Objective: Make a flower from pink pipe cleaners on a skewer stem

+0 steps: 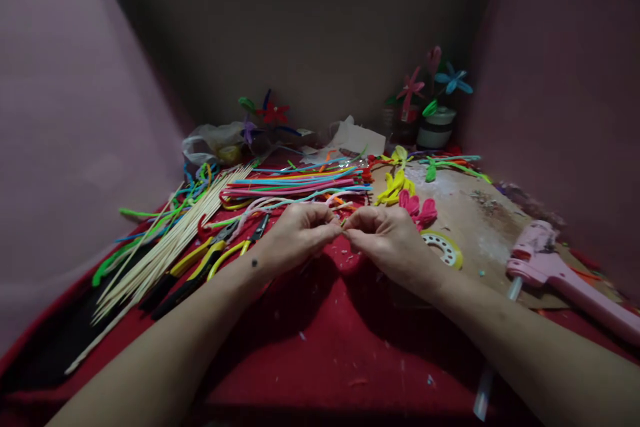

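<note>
My left hand [305,235] and my right hand [383,240] meet over the middle of the red cloth [280,347], fingertips pinched close together. Whatever sits between the fingers is tiny and mostly hidden. Just beyond the hands lies a bundle of coloured pipe cleaners [300,183]. Pink pipe-cleaner petals [419,208] and yellow ones [396,187] rest past my right hand. A roll of tape [445,249] is beside my right wrist, partly covered by it. Pliers with yellow and black handles [200,267] and yellow-handled scissors [240,250] lie left of my left hand.
Bamboo sticks [170,240] spread along the left. A pink glue gun [543,257] with a glue stick in it lies on the right, over a stained board [480,213]. Pipe-cleaner flowers [453,79] in a pot [436,128], a plastic bag [215,140] and white paper [357,138] stand at the back.
</note>
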